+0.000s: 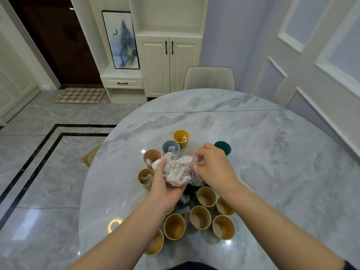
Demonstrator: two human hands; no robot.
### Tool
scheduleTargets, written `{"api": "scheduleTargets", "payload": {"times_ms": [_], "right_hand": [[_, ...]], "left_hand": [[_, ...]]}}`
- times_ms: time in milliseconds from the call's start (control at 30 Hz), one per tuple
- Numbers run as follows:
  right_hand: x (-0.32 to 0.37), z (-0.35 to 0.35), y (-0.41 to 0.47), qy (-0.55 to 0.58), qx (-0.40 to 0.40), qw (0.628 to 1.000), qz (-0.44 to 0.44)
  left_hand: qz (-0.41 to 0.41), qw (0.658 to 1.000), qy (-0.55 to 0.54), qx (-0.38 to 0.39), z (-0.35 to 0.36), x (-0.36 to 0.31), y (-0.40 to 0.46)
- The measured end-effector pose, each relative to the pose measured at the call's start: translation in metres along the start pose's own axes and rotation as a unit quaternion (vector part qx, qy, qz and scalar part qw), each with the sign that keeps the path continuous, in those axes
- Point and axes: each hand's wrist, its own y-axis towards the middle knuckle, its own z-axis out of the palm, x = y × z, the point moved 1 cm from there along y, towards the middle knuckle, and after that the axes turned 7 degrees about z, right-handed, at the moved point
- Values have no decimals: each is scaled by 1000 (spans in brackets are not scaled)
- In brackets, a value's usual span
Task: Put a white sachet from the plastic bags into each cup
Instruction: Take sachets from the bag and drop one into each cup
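Note:
My left hand (165,185) grips a clear plastic bag (178,170) full of white sachets from below, above the middle of the cup cluster. My right hand (213,166) pinches the bag's right edge with curled fingers. Several cups stand on the marble table (272,152): a yellow cup (181,137), a light blue cup (170,146), a pink cup (152,157) and a tan cup (146,178) each show a white sachet inside. A teal cup (223,147) stands behind my right hand. Several tan cups (200,217) sit nearer me.
A beige chair (209,77) stands at the table's far side. White cabinets (167,63) and a framed picture (120,38) line the back wall. The table edge curves along the left, with tiled floor (39,162) beyond it.

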Motion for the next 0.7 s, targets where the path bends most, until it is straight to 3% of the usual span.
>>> {"api": "scheduleTargets", "payload": {"times_ms": [267, 433, 700], "right_hand": [[4, -4, -16, 77, -17, 997, -14], [-2, -13, -19, 274, -32, 957, 85], [-26, -34, -19, 295, -80, 940, 153]], "left_hand": [[-14, 1000, 1, -13, -8, -1, -5], [-8, 999, -30, -43, -16, -1, 0], [20, 994, -48, -91, -25, -8, 6]]}}
